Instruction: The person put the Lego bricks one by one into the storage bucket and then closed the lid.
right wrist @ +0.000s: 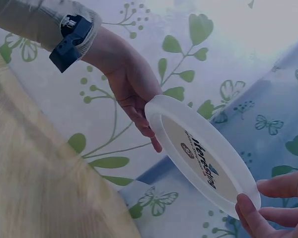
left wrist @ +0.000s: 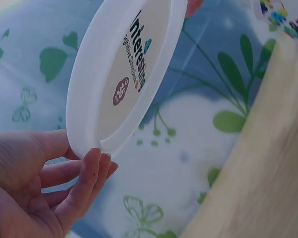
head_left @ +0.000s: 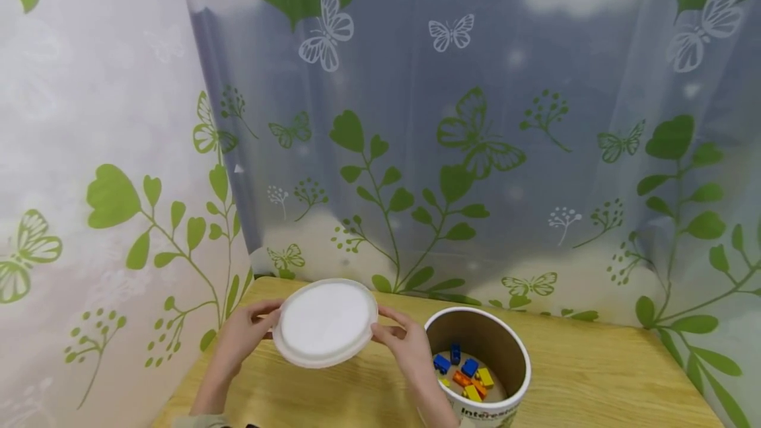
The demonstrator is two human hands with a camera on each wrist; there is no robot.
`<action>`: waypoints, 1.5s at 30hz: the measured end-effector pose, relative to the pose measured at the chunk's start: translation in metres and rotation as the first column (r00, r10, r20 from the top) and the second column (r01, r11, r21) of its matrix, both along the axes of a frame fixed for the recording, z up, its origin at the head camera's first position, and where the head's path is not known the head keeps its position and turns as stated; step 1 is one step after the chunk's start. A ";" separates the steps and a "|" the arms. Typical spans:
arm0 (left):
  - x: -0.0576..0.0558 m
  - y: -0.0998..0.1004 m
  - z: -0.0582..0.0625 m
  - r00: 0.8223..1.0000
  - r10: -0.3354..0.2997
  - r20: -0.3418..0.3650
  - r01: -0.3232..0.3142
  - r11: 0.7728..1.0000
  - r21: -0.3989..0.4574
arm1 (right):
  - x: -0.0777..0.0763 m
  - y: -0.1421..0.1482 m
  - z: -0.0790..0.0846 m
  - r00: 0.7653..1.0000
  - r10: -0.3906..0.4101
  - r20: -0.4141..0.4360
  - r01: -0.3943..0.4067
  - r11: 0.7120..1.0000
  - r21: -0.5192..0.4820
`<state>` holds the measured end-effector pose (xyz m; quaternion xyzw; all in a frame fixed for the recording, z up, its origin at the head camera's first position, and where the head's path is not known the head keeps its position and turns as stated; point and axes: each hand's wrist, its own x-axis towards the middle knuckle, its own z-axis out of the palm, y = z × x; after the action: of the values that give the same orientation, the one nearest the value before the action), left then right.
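Between my two hands is a round white lid [head_left: 326,322], raised over the table with its plain inner face toward the head camera. Printed lettering on its other face shows in both wrist views. My left hand [head_left: 245,335] pinches the left edge, thumb on one side and fingers on the other. At the opposite edge my right hand [head_left: 407,342] pinches the rim the same way. Beside the right hand stands an open round tub [head_left: 526,375] with a white rim. Several small blue, yellow and orange toy pieces [head_left: 470,367] lie on its bottom.
The tub stands on a light wooden table [head_left: 582,362], close to my right forearm. Behind the table hangs a curtain [head_left: 392,150] printed with leaves and butterflies, and a similar pale sheet [head_left: 119,150] borders the left side.
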<state>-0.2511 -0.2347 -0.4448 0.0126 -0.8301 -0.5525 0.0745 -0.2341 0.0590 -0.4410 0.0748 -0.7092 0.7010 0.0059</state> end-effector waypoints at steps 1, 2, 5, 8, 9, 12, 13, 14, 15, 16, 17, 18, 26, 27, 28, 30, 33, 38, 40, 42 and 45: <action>0.000 0.004 0.003 1.000 -0.002 -0.005 0.002 1.000 0.010 | 0.001 0.005 0.001 1.000 0.003 0.006 -0.003 1.000 -0.004; 0.000 0.008 0.005 1.000 -0.009 -0.014 0.009 1.000 0.019 | 0.001 0.009 0.003 1.000 0.005 0.010 -0.005 1.000 -0.007; 0.000 0.021 0.011 0.999 -0.036 -0.035 0.038 0.997 0.066 | 0.003 0.025 0.007 1.000 0.007 0.030 -0.006 1.000 -0.016; -0.001 0.036 0.014 0.996 -0.068 -0.057 0.073 0.993 0.092 | 0.006 0.041 0.013 0.999 -0.010 0.035 0.011 1.000 -0.019; -0.002 0.041 0.015 0.995 -0.077 -0.061 0.083 0.991 0.101 | 0.006 0.046 0.014 0.999 -0.019 0.038 0.020 0.999 -0.030; -0.004 0.055 0.016 0.992 -0.103 -0.078 0.112 0.986 0.121 | 0.008 0.060 0.018 0.999 -0.038 0.034 0.040 0.998 -0.058; -0.004 0.060 0.016 0.990 -0.110 -0.086 0.121 0.984 0.129 | 0.008 0.065 0.019 0.998 -0.043 0.034 0.046 0.997 -0.067; -0.005 0.066 0.016 0.989 -0.116 -0.095 0.128 0.982 0.138 | 0.008 0.070 0.020 0.998 -0.048 0.037 0.050 0.996 -0.072; -0.006 0.071 0.016 0.987 -0.119 -0.104 0.134 0.980 0.147 | 0.009 0.075 0.020 0.998 -0.051 0.045 0.054 0.995 -0.080; -0.006 0.076 0.016 0.987 -0.120 -0.111 0.136 0.979 0.152 | 0.009 0.080 0.021 0.997 -0.054 0.053 0.058 0.995 -0.078; -0.007 0.081 0.016 0.986 -0.122 -0.118 0.140 0.977 0.161 | 0.010 0.085 0.021 0.997 -0.057 0.060 0.062 0.996 -0.070; -0.008 0.086 0.015 0.984 -0.122 -0.128 0.143 0.976 0.166 | 0.010 0.090 0.022 0.996 -0.061 0.068 0.065 0.996 -0.067; -0.009 0.126 0.010 0.973 -0.148 -0.177 0.190 0.950 0.247 | 0.019 0.128 0.020 0.992 -0.087 0.091 0.092 0.995 -0.050; -0.010 0.130 0.009 0.971 -0.154 -0.183 0.198 0.946 0.256 | 0.020 0.132 0.019 0.992 -0.090 0.091 0.095 0.994 -0.048; -0.010 0.134 0.008 0.970 -0.157 -0.186 0.203 0.944 0.261 | 0.021 0.136 0.019 0.991 -0.097 0.090 0.101 0.994 -0.041; -0.010 0.142 0.007 0.967 -0.166 -0.191 0.215 0.938 0.273 | 0.023 0.144 0.018 0.991 -0.104 0.086 0.107 0.994 -0.031; -0.011 0.152 0.005 0.965 -0.175 -0.196 0.228 0.929 0.292 | 0.024 0.154 0.017 0.990 -0.117 0.078 0.119 0.993 -0.022; -0.011 0.165 0.003 0.951 -0.210 -0.225 0.275 0.910 0.311 | 0.028 0.168 0.017 0.988 -0.139 0.069 0.141 0.990 -0.020; -0.011 0.169 0.002 0.944 -0.228 -0.237 0.298 0.899 0.320 | 0.031 0.173 0.017 0.987 -0.147 0.066 0.148 0.989 -0.010; -0.011 0.172 0.001 0.937 -0.244 -0.249 0.318 0.892 0.322 | 0.033 0.177 0.016 0.987 -0.150 0.059 0.150 0.989 0.005; -0.011 0.176 0.000 0.926 -0.261 -0.273 0.337 0.897 0.287 | 0.035 0.181 0.016 0.985 -0.168 0.051 0.167 0.986 0.017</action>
<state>-0.2619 -0.0590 -0.4443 -0.1671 -0.7041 -0.6855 0.0793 -0.1994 0.2402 -0.4251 -0.0033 -0.7174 0.6952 0.0458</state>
